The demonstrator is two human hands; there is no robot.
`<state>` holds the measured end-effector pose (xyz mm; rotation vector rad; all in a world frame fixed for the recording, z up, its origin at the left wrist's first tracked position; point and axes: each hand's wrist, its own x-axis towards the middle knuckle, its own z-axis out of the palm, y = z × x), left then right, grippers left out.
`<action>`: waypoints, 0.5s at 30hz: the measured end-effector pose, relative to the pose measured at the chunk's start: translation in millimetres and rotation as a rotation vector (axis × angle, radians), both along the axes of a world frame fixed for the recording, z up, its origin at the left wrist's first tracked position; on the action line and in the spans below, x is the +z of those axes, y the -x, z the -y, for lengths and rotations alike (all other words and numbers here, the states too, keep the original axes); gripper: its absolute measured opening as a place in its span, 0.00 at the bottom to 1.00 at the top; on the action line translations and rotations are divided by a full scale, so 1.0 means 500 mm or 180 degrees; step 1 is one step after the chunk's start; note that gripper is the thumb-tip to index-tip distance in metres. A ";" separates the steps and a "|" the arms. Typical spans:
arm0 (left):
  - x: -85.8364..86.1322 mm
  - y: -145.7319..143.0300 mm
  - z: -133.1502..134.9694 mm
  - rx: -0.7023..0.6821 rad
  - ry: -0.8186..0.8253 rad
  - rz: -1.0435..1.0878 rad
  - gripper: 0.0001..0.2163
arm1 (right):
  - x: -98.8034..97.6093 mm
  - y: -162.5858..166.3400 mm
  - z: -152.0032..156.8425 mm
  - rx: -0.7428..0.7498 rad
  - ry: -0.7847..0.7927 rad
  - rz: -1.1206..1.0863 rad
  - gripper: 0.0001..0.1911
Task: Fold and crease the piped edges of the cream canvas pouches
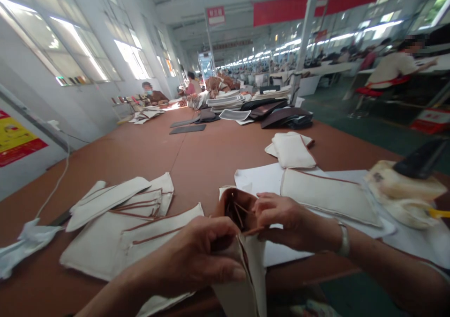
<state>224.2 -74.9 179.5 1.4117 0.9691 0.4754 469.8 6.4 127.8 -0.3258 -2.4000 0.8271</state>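
Between my hands, at the table's front edge, is a cream fabric pouch (258,256) with a brown lining, its mouth spread so the inside shows. My left hand (200,256) grips the near side of its rim, thumb on the outer fabric. On the far right side of the rim, my right hand (288,221) is closed with bent fingers on the brown edge. Flat cream pieces with brown trim (140,214) lie in an overlapping pile left of my left hand. Beyond my right hand rests a cream padded pouch (326,195) on white sheets (260,176).
Two stacked cream pouches (293,151) lie farther back on the brown table (147,153). Dark and white panels (281,111) are heaped at the far end. At right sit a yellowish bag (401,186) and a black object (422,158). Other people work in the background.
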 end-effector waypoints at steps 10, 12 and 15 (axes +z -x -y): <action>-0.070 -0.047 -0.003 0.0244 0.0565 0.0529 0.18 | 0.024 0.004 0.095 0.0112 0.1529 0.0228 0.11; -0.072 -0.048 -0.003 0.0318 0.0466 0.0377 0.21 | -0.001 0.009 0.100 0.0007 0.1573 0.0158 0.05; -0.079 -0.049 0.004 0.0262 0.0361 0.0012 0.18 | -0.029 0.013 0.099 0.0108 0.1710 -0.0015 0.06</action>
